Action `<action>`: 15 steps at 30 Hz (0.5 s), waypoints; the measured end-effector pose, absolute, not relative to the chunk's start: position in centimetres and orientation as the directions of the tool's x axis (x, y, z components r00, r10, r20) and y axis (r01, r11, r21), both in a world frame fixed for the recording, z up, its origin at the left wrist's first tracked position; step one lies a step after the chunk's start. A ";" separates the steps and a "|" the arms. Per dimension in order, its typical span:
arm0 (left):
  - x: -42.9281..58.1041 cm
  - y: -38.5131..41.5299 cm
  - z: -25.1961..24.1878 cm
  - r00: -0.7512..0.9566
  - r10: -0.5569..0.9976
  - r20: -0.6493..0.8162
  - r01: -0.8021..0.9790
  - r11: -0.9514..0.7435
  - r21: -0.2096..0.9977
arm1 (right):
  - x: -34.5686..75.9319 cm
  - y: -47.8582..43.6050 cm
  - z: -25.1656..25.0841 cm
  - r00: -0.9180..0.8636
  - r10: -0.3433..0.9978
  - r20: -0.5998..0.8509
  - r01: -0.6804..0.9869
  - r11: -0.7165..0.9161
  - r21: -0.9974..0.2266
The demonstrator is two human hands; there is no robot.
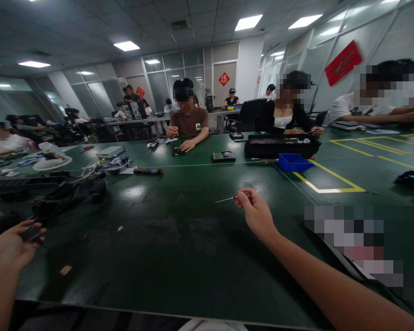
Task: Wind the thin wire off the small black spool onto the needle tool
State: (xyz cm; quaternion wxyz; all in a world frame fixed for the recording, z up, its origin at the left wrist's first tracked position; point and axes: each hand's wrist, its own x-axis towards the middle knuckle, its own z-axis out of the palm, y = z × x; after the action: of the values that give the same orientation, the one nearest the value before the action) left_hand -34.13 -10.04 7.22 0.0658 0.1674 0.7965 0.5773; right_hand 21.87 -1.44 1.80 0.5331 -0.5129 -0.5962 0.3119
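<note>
My right hand (253, 209) is closed around the handle of a small screwdriver (227, 199), held above the green table. The thin metal shaft points left. At the left edge, my left hand (15, 243) has its fingers curled round a small dark object (31, 232); shadow hides what kind it is. Just beyond that hand lies a black bag-like thing (72, 197) on the table.
A blue bin (294, 162) stands before a black tray (283, 148). A hard drive (223, 156) lies near the middle, and a dark cylindrical tool (147, 171) further left. Across the table, a co-worker (189, 120) works on a small device. A white fan (52, 162) is at left.
</note>
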 end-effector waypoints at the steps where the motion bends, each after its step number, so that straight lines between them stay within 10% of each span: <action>1: -34.3 -10.0 7.1 -0.942 0.337 -0.003 0.080 0.233 0.969 | 21.8 -1.4 1.8 0.098 0.944 0.315 0.275 0.278 -0.920; 15: -34.5 -10.6 7.1 -0.914 0.387 -0.125 -0.088 0.113 0.990 | 21.8 -1.5 1.9 0.091 0.948 0.304 0.276 0.269 -0.923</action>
State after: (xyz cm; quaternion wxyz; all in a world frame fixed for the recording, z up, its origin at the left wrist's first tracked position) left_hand -34.50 -10.60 7.09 0.1804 0.1034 0.7238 0.6580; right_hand 21.82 -1.55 1.91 0.5300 -0.5146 -0.5948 0.3170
